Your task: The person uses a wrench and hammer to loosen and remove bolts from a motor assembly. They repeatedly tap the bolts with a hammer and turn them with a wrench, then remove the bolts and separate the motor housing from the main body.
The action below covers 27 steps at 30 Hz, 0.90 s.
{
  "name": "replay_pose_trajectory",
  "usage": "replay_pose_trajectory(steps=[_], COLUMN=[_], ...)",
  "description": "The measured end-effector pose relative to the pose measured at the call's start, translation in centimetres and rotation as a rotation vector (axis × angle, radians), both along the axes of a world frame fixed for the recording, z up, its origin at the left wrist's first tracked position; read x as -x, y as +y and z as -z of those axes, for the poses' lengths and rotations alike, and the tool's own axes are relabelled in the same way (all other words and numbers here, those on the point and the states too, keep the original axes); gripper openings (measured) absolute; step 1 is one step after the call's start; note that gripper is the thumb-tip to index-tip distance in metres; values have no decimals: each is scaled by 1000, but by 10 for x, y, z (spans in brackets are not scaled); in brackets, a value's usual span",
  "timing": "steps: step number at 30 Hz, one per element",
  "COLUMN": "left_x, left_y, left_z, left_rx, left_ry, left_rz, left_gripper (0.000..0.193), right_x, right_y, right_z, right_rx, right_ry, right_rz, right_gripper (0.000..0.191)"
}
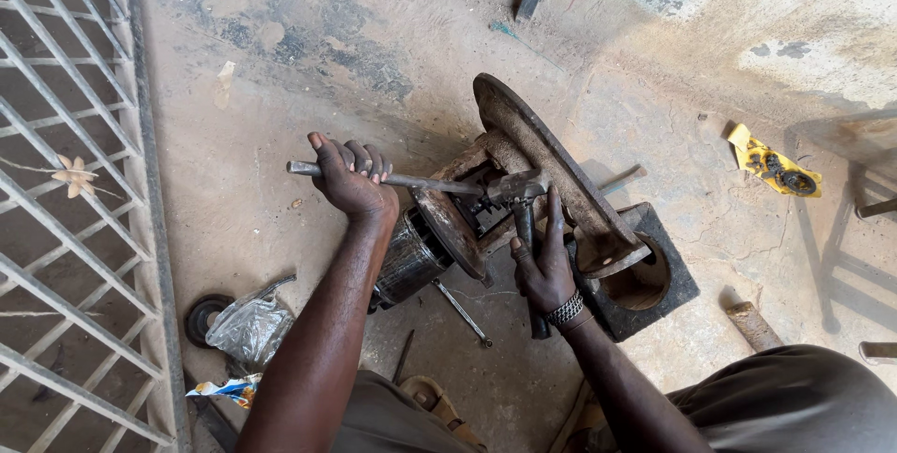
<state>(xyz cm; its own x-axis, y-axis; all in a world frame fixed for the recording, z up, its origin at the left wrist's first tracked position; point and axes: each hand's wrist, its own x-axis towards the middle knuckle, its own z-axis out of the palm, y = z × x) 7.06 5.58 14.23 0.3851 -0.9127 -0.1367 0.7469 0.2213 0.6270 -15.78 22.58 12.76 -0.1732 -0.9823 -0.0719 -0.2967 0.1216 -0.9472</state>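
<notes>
Fingers of the left hand (353,184) clamp a smooth steel bar (374,176); right hand (544,266) grips the greasy socket wrench (523,201).

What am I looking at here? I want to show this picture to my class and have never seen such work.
The one picture comes from a camera worn on a person's head, looking down at their own two hands. The left hand grips a long metal bar. The right hand rests on a dark upright handle where the bar meets a rusty machine part, which stands on the concrete floor. Around it lie a thin rod, a plastic bag, a black square base with a round hole, and a yellow package. A metal grille is at the left.
</notes>
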Motion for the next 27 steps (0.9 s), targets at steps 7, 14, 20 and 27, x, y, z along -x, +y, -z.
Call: replay_pose_trajectory(steps=[7, 14, 20, 27], left_x=[10, 11, 8, -3], left_y=[8, 6, 4, -5], left_z=[12, 18, 30, 40], left_rx=[-33, 9, 71, 122], left_ry=[20, 13, 21, 44], left_rz=[42, 67, 92, 175], left_gripper=[55, 56, 55, 56], right_x=[4, 8, 3, -6], right_y=[1, -4, -4, -6], right_z=[0, -9, 2, 41], right_rx=[487, 83, 147, 143], right_ry=[380, 230, 240, 318], right_rz=[-120, 8, 17, 26], right_gripper=[90, 91, 91, 95])
